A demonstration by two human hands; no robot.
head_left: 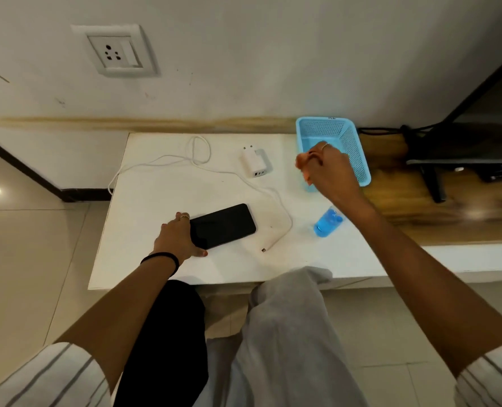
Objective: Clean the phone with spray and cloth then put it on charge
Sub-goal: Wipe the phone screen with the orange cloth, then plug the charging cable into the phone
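The phone (223,226) lies flat on the white counter (155,265), screen side dark, and the left hand (177,237) holds it by its near end — thumb on one long edge, fingers over the other. The right hand (329,168) is up by the blue basket (358,160), and its fingers are curled around something small and orange (it is blurry, so I cannot tell if it is the cloth). The blue spray bottle (328,223) stands on the counter just under that arm.

I think the step now is getting the cloth ready to wipe. To do it well, keep the left hand holding the phone still so it does not slide. Bring the right hand down slowly — the arm passes right over the bottle and could knock it. Wipe from one end to the other with soft, even rubs, and do not push hard on the glass.

The white cable (283,214) curls beside the phone, its plug end near the phone's far end. The charger block (255,162) sits farther back, and the wall socket (117,51) is up on the wall. Those come later.
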